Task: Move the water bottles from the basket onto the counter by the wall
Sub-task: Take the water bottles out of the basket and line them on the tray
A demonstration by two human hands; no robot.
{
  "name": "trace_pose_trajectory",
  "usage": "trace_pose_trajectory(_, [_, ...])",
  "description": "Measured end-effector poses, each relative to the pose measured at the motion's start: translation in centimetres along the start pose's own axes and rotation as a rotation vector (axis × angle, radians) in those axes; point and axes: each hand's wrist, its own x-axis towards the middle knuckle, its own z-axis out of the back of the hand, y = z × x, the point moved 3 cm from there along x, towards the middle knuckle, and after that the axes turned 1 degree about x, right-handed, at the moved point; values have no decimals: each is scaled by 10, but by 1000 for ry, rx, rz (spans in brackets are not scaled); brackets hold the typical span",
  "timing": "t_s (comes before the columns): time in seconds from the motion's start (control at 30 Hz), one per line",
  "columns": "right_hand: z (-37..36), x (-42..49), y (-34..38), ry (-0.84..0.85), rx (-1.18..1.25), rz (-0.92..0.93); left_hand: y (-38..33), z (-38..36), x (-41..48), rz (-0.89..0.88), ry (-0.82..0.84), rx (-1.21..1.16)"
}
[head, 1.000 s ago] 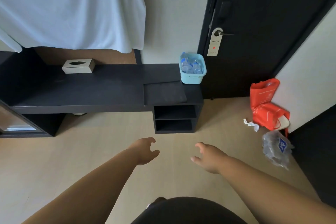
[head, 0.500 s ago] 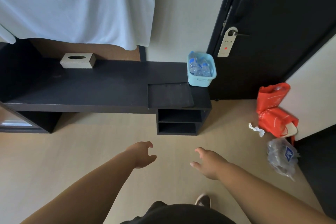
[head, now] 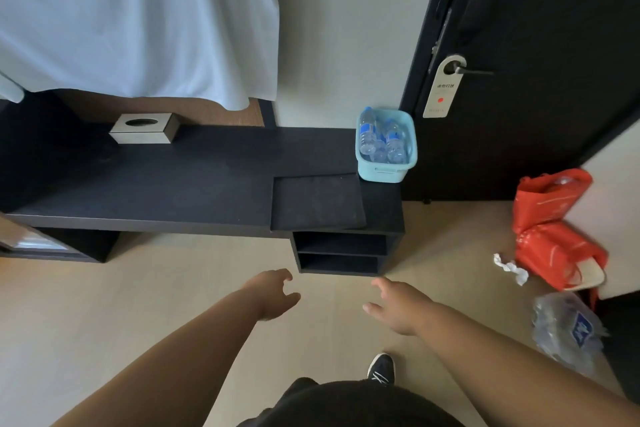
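Note:
A light blue plastic basket stands at the right end of the long black counter, next to the wall and the door. Clear water bottles with blue labels and caps lean inside it. My left hand and my right hand are stretched out low over the floor, well short of the counter. Both hands hold nothing and their fingers are apart.
A silver tissue box sits at the counter's back left. A dark mat lies in front of the basket, above two open shelves. Red bags, crumpled tissue and a wrapped bottle pack lie on the floor right. White cloth hangs above.
The counter and basket have grown larger and shifted right in view as I come closer. A black shoe now shows on the floor. Both hands stay open and held out in front.

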Motion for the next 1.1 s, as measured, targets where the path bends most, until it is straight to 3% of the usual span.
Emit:
trace_pose_trajectory(0.43, [119,68,-123,-21,128,-85,-125,22,75,7,-8,19])
trace_pose_trajectory(0.77, [122,98,-137,46,95,-74,-144,40,114,19,7,31])
trace_pose_trajectory(1.1, [177,142,-127,12,119,-123,-146,93,188,-22,22,36])
